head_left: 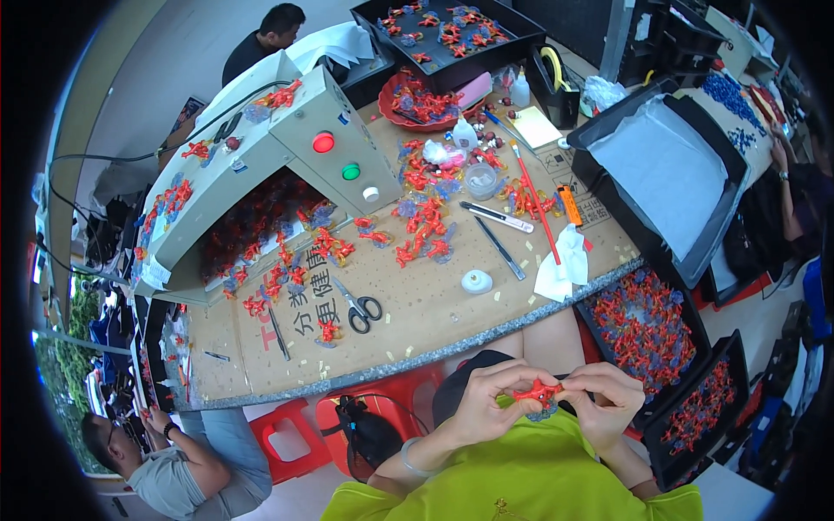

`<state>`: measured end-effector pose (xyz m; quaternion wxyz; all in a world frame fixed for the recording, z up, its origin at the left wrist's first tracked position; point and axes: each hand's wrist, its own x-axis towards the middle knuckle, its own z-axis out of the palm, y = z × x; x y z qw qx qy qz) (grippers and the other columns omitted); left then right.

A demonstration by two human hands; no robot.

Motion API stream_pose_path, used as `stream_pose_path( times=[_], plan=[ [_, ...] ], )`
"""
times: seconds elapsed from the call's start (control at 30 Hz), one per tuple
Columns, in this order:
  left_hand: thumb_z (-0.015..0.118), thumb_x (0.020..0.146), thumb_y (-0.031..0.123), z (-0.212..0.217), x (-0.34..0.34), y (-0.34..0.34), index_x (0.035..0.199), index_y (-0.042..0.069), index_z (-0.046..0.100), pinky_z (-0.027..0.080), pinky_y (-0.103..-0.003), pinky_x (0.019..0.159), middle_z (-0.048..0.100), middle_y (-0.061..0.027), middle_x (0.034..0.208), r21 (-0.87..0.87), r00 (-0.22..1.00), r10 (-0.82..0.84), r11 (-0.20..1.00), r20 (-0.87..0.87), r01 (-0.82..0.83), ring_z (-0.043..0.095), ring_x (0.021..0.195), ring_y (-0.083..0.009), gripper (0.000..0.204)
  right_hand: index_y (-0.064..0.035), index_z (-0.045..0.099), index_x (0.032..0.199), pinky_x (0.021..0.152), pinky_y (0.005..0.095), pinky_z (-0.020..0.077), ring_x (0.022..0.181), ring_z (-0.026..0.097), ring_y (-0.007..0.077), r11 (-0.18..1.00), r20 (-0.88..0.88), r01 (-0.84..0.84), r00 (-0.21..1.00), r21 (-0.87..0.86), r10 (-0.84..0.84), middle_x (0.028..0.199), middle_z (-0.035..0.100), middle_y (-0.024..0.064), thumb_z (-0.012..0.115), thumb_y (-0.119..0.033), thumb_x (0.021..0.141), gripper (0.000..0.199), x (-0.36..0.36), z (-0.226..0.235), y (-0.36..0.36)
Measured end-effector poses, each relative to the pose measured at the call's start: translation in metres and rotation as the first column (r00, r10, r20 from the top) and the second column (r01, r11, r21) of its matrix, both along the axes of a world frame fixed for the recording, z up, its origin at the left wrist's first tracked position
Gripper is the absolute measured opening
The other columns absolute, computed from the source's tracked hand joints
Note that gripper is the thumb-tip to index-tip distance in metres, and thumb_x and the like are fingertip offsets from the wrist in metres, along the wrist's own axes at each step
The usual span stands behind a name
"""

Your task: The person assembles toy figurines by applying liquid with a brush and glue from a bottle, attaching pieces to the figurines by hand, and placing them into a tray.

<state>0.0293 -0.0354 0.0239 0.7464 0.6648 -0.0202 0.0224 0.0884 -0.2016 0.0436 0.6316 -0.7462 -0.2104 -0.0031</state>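
Close in front of my lap, my left hand (488, 401) pinches a small red plastic figurine (537, 392) with a translucent grey-blue lower part. My right hand (606, 401) is closed at the figurine's right side, thumb and fingertips against it; whether a smaller piece sits between those fingertips I cannot make out. On the cardboard-covered table (434, 326) beyond lie similar red, blue and yellow figurines (426, 230). Scissors (358, 308) with black handles, a utility knife (497, 217), a white round bottle (476, 280) and a white tissue (563, 265) rest nearer the edge.
A grey machine (295, 130) with red and green buttons stands at the left, figurines in its opening. Black trays of figurines (643, 326) sit at my right. A lined black tray (660, 165) overhangs the table's right edge. Other people (178, 460) sit nearby.
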Motion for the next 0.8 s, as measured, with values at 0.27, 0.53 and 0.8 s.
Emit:
stream_pose_path(
  times=[0.27,0.53,0.8],
  plan=[
    [0.069,0.079,0.005,0.005,0.004,0.000,0.106,-0.001,0.062,0.055,-0.030,0.079,0.063,-0.0104,0.096,0.014,0.999,0.004,1.000,-0.033,-0.004,0.066,0.086,-0.0179,0.029,0.0012,0.070,0.075,0.051,0.0229,0.0463,0.059,0.061,0.0152,1.000,-0.008,-0.021,1.000,-0.021,0.021,0.072,0.065,0.0109,0.075,0.008,0.064,0.014,0.007,0.006,0.001],
    [0.069,0.079,0.006,0.007,0.014,-0.001,0.106,0.000,0.062,0.055,-0.030,0.078,0.063,-0.0102,0.096,0.031,0.999,0.000,1.000,-0.036,0.001,0.066,0.087,-0.0183,0.029,0.0015,0.069,0.075,0.053,0.0235,0.0472,0.061,0.062,0.0157,0.999,0.013,-0.031,0.999,0.007,0.031,0.072,0.065,0.0104,0.075,0.009,0.062,0.016,0.018,0.004,0.000],
    [0.069,0.079,0.006,0.013,0.018,-0.003,0.105,0.000,0.062,0.055,-0.030,0.077,0.063,-0.0099,0.096,0.070,1.000,-0.019,0.997,-0.018,0.020,0.066,0.086,-0.0185,0.028,0.0010,0.070,0.075,0.054,0.0240,0.0477,0.061,0.062,0.0152,1.000,0.009,-0.022,1.000,-0.017,0.022,0.072,0.066,0.0099,0.074,0.010,0.062,0.017,0.020,0.008,-0.006]
  ],
)
